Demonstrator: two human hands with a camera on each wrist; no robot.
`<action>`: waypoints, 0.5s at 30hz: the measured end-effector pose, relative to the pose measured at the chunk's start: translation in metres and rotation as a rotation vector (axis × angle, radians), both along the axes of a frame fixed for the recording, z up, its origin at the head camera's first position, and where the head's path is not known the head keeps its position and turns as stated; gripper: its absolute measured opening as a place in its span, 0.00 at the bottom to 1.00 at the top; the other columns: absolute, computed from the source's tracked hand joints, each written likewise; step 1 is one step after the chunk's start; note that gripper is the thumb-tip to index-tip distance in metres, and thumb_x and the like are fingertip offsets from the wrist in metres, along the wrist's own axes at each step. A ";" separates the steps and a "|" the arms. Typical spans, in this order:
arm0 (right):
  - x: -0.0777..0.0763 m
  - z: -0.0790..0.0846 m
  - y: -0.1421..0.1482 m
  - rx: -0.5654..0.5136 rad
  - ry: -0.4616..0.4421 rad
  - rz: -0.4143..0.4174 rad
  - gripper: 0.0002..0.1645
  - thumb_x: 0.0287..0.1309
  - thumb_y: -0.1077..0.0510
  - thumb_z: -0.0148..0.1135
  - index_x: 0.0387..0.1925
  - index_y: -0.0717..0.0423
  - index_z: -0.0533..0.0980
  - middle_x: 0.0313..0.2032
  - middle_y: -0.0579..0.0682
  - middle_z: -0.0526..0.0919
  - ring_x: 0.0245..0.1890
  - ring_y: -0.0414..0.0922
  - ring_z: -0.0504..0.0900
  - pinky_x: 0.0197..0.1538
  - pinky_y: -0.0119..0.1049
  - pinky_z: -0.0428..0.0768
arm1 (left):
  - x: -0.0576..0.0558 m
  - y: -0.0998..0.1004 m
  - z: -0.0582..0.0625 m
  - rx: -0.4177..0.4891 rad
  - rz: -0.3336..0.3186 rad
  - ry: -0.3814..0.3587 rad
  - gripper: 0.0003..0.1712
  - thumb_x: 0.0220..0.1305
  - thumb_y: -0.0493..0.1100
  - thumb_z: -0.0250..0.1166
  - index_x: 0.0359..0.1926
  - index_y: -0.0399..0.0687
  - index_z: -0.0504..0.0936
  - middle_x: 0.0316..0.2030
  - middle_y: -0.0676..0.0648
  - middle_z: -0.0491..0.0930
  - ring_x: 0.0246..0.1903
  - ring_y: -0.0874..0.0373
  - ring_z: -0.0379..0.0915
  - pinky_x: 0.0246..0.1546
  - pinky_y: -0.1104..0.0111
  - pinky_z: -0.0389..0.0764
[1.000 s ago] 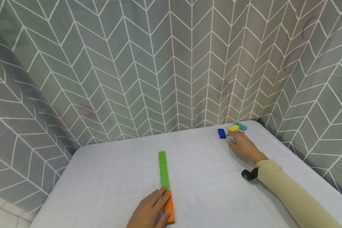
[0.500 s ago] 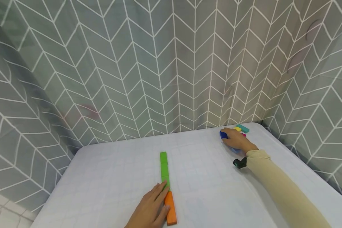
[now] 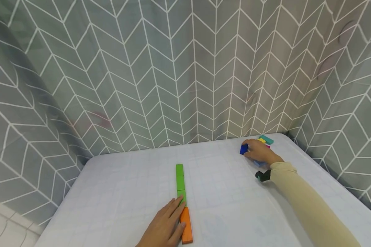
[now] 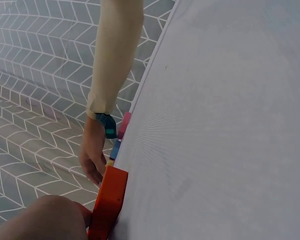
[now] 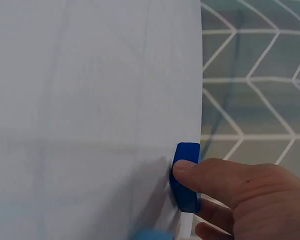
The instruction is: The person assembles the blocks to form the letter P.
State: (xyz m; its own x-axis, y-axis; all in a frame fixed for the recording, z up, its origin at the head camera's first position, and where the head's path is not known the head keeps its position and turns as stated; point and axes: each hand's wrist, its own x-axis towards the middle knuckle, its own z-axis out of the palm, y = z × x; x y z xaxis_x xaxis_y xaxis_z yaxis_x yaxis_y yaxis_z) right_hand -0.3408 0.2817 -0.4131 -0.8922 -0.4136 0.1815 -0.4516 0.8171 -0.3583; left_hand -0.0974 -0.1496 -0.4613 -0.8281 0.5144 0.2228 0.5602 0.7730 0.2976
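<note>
- My right hand [image 3: 259,151] pinches the dark blue block [image 5: 185,198] near the table's [image 3: 117,192] far edge, likely because it is slim.
- My left hand [image 3: 164,223], fingers extended, rests on the nearest green block [image 3: 181,193] and orange block [image 3: 187,229], perhaps steadying their row.
- The dark blue block looks plain and smooth.

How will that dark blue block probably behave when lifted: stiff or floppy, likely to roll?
The dark blue block looks stiff, with no visible sag in the right hand. Its flat sides suggest it's unlikely to roll if set down. Being smaller than the hand, it's probably light.
</note>
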 end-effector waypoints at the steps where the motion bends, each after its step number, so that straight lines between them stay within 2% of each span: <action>1: 0.001 0.001 -0.004 -0.024 -0.003 -0.006 0.27 0.60 0.65 0.71 0.58 0.73 0.75 0.57 0.73 0.78 0.60 0.71 0.74 0.64 0.66 0.70 | 0.000 0.000 0.000 0.003 0.002 -0.011 0.34 0.82 0.58 0.50 0.76 0.41 0.69 0.78 0.46 0.60 0.73 0.44 0.61 0.67 0.46 0.69; 3: 0.003 0.005 -0.016 -0.069 -0.021 -0.006 0.26 0.61 0.63 0.73 0.57 0.72 0.76 0.58 0.72 0.78 0.62 0.71 0.73 0.65 0.66 0.69 | 0.001 0.000 0.000 0.010 0.007 -0.023 0.35 0.82 0.58 0.51 0.77 0.41 0.68 0.78 0.46 0.59 0.74 0.44 0.60 0.68 0.46 0.68; 7: 0.006 0.013 -0.049 -0.134 -0.013 0.044 0.24 0.61 0.62 0.73 0.57 0.68 0.78 0.59 0.69 0.79 0.63 0.69 0.73 0.66 0.65 0.69 | 0.001 -0.001 -0.001 0.013 0.013 -0.012 0.35 0.82 0.59 0.50 0.77 0.41 0.68 0.78 0.46 0.60 0.74 0.44 0.60 0.68 0.46 0.68; 12: 0.007 0.020 -0.098 -0.176 0.000 0.147 0.22 0.62 0.62 0.72 0.56 0.66 0.80 0.56 0.64 0.82 0.59 0.64 0.78 0.62 0.60 0.75 | 0.002 -0.002 -0.002 0.003 0.006 0.019 0.35 0.82 0.58 0.49 0.77 0.41 0.67 0.78 0.46 0.59 0.74 0.44 0.58 0.69 0.47 0.67; 15: 0.009 0.022 -0.129 -0.177 0.002 0.211 0.23 0.62 0.62 0.72 0.57 0.66 0.80 0.56 0.62 0.82 0.57 0.63 0.79 0.60 0.57 0.77 | 0.002 -0.001 -0.001 0.003 -0.004 0.004 0.35 0.83 0.58 0.48 0.78 0.41 0.66 0.79 0.45 0.57 0.75 0.44 0.57 0.70 0.47 0.65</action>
